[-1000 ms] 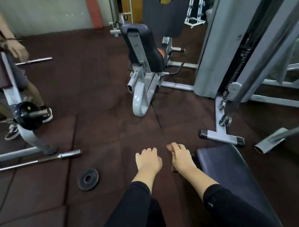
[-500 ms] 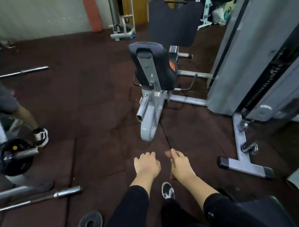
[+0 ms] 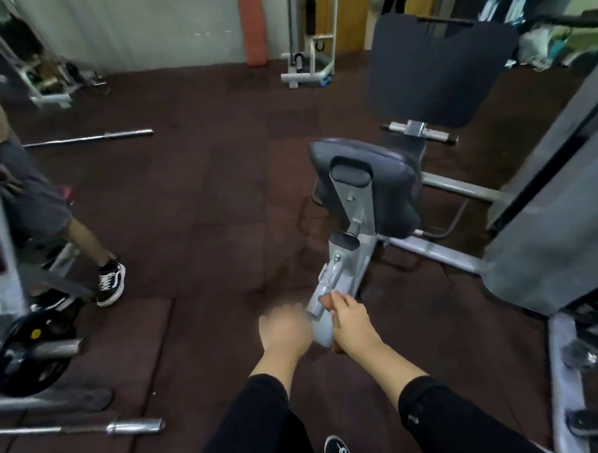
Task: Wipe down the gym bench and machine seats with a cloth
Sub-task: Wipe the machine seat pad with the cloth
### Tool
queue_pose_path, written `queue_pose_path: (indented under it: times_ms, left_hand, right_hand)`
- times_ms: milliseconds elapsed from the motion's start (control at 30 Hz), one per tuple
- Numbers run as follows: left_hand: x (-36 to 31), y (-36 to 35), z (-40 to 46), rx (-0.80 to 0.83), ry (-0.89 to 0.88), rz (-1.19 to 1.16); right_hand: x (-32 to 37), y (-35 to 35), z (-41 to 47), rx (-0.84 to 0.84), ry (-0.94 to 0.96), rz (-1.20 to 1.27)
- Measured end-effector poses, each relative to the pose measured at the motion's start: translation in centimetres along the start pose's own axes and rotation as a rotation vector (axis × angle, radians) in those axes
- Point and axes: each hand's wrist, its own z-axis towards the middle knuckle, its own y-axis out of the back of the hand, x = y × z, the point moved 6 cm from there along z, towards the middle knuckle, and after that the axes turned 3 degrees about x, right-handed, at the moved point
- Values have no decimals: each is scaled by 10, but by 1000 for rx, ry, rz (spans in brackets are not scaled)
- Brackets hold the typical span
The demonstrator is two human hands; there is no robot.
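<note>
Ahead, both arms reach forward over the dark rubber floor [image 3: 204, 203]. The right hand [image 3: 351, 321] pinches a small brownish cloth [image 3: 326, 298] (mostly hidden by the fingers). The left hand [image 3: 285, 328] is blurred; I cannot tell its pose. The grey machine seat [image 3: 385, 185] stands just beyond, its padded back towards the hands.

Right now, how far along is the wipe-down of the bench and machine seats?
Nothing here shows a pad already wiped. The right hand grips a small brownish cloth; the left hand is blurred, apparently empty. Both are held out towards the padded machine seat, which no hand touches yet, so it remains to be wiped.
</note>
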Motion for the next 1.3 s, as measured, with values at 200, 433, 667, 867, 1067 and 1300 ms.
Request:
queue_pose_path:
  times_ms: [200, 433, 667, 867, 1067, 1300]
  left_hand:
    - [26, 51, 97, 2, 9, 11]
    - [85, 117, 237, 62, -26, 96]
    - [122, 207, 379, 63, -141, 205]
    - [94, 262, 484, 72, -287, 246]
    - [47, 322, 606, 41, -432, 332]
    - [-18, 398, 758, 48, -508, 345]
  right_hand:
    - [34, 11, 110, -49, 57, 9]
    - [80, 6, 264, -52, -47, 76]
    - [122, 38, 402, -140, -200, 158]
    - [118, 84, 490, -211, -334, 157]
    - [88, 147, 608, -258, -432, 149]
    - [47, 244, 755, -306, -511, 156]
